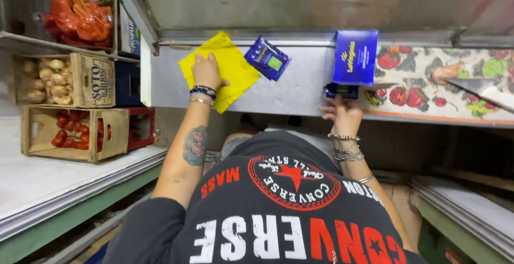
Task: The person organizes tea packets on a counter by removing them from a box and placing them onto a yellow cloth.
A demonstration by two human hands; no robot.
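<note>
1. While the left hand point(205, 71) lies flat and open, palm down on the yellow cloth point(233, 63), the right hand point(342, 113) reaches up to a small dark blue packet point(342, 90) at the near edge of the metal counter point(300, 90). Its fingertips touch the packet, but I cannot tell whether they pinch it.
2. By my judgement, the work in hand is wiping the counter with the cloth pressed under the palm.
3. A sweep to the right would call for care: a blue pouch point(267, 58) lies just beside the cloth.
4. Further right, a blue box point(355, 57) stands above the packet, at the edge of a fruit-patterned covering point(428, 82).
5. Off left, well apart, sit a crate of tomatoes point(69, 133) and a crate of pale roots point(48, 79).
</note>
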